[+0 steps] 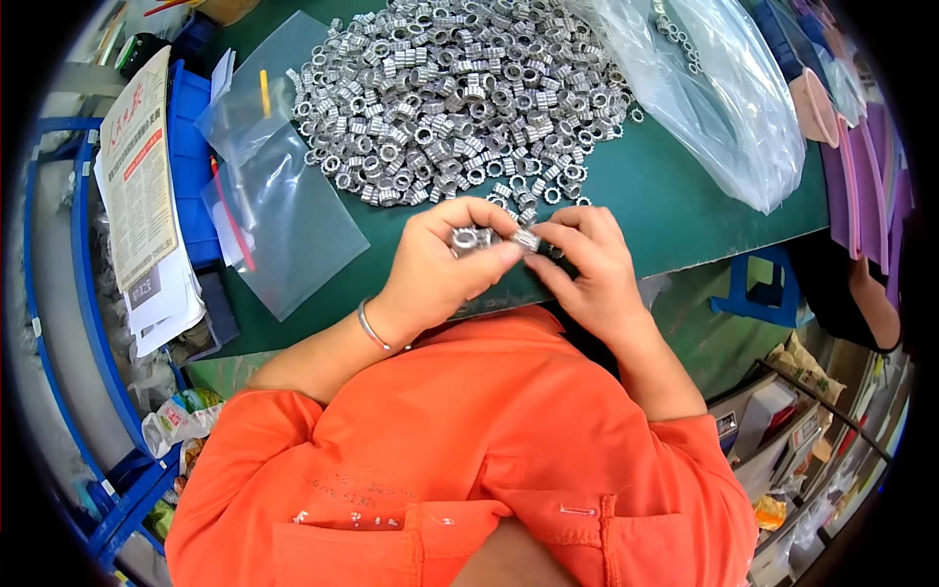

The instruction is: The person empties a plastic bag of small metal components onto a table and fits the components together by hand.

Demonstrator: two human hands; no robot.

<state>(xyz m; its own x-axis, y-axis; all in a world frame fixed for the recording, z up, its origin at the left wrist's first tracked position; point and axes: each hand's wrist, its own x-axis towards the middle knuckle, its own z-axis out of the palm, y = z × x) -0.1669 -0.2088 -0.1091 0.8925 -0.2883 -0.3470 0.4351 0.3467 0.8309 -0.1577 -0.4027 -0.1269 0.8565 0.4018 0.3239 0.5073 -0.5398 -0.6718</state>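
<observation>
A large heap of small silvery toothed metal rings (460, 93) lies on the green table top (675, 215). At the table's near edge, my left hand (440, 249) pinches one metal ring piece (525, 240) between thumb and index finger, with another ring (465, 239) in the curl of its fingers. My right hand (590, 256) meets it from the other side, its fingertips closed on the same piece. A dark bit shows beside the right fingertips, too small to name. A bracelet circles my left wrist.
Clear plastic bags (284, 205) lie left of the heap, and a big clear bag (724, 108) lies right of it. A newspaper (140, 166) and blue bin (191, 161) stand at the left. A blue stool (763, 289) is below right; a co-worker's arm (872, 301) shows far right.
</observation>
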